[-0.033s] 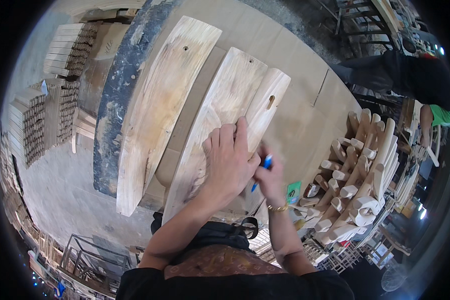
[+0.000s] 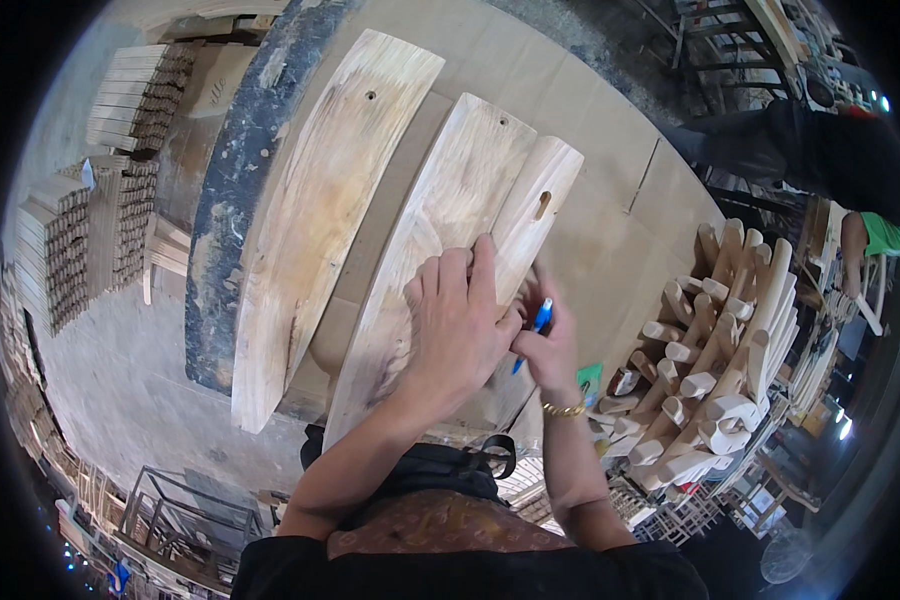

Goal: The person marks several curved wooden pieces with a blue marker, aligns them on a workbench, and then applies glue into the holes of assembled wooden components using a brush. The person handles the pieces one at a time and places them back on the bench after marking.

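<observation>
Right hand [image 2: 546,346] pinches blue pen [image 2: 543,315], point angled nearward. Left hand [image 2: 457,325] laid over narrow board [image 2: 522,228] and wide board [image 2: 460,175]; can't tell if gripping. Narrow one pale, slotted near far end, snug to neighbour on cardboard sheet [image 2: 615,255]; near part hidden by hands. Bare sheet rightward, toward stacked wood parts [image 2: 759,352].

Rounded wooden pieces [image 2: 698,384] piled by right edge of surface [image 2: 630,240]; green packet [image 2: 589,378] just beside. Beyond left edge: concrete floor [image 2: 140,370], wooden slat stacks [image 2: 120,225]. Off right edge: 1 person in dark clothing [image 2: 830,155], 1 green shirt [image 2: 885,232] farther out.
</observation>
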A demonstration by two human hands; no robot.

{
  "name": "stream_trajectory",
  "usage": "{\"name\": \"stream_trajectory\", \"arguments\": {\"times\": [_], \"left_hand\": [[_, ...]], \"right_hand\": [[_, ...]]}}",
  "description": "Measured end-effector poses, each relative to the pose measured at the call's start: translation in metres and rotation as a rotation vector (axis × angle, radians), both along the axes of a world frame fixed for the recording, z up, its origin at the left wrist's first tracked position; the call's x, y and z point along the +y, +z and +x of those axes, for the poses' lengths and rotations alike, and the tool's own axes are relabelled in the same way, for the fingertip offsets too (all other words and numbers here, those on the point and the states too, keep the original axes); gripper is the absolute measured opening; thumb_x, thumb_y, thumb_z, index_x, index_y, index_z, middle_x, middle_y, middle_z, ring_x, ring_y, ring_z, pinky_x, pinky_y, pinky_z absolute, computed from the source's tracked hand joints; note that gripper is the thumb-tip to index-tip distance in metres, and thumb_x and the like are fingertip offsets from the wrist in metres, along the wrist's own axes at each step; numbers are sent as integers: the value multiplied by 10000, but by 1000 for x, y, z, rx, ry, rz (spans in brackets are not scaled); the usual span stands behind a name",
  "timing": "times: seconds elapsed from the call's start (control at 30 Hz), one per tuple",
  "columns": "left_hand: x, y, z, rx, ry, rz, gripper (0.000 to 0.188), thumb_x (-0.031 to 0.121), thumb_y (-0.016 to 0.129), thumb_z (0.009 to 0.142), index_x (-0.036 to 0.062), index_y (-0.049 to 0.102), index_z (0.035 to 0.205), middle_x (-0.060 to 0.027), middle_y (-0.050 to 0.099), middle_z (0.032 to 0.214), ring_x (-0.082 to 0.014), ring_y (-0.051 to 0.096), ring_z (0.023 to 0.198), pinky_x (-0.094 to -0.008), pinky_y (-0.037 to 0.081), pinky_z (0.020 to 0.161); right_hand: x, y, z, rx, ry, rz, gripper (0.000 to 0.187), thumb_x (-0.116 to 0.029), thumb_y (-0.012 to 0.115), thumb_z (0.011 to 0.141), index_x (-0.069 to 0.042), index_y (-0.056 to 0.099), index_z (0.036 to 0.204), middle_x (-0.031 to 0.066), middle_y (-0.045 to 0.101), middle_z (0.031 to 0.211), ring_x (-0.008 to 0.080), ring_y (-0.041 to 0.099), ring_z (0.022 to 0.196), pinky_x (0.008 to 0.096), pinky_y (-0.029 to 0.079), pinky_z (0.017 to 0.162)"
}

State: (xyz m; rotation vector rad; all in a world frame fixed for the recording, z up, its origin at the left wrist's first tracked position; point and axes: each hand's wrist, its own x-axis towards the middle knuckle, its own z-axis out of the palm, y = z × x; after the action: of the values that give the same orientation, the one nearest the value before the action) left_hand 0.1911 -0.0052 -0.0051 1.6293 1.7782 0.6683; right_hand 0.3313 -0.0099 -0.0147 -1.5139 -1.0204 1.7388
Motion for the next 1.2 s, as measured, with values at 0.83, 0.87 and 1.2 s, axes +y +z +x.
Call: {"name": "stream_trajectory", "arguments": {"times": [0.83, 0.87, 1.2], "left_hand": [[-55, 8, -21, 151, -286, 165, 498, 213, 704, 719, 25, 566, 1159, -151, 459, 1211, -332, 398, 1174, -467, 275, 939], [-71, 7, -30, 173, -321, 181, 499, 207, 702, 722, 26, 563, 1165, -161, 449, 1244, -341, 384, 1208, -475, 266, 959], [-196, 0, -106, 156, -235, 71, 735, 123, 736, 717, -25, 378, 1341, -247, 332, 1400, -400, 331, 1288, -436, 290, 1035]], "right_hand": [[57, -32, 45, -469, -158, 230, 379, -225, 561, 904, -22, 547, 1224, -35, 512, 708, 28, 432, 577, 216, 362, 476], [51, -31, 52, -598, -164, 285, 364, -222, 557, 905, -24, 559, 1210, -26, 519, 708, 29, 439, 572, 215, 363, 466], [-76, 34, 51, 343, -779, 142, 384, -292, 517, 940, -29, 471, 1218, 37, 531, 762, 56, 458, 499, 188, 351, 393]]}}
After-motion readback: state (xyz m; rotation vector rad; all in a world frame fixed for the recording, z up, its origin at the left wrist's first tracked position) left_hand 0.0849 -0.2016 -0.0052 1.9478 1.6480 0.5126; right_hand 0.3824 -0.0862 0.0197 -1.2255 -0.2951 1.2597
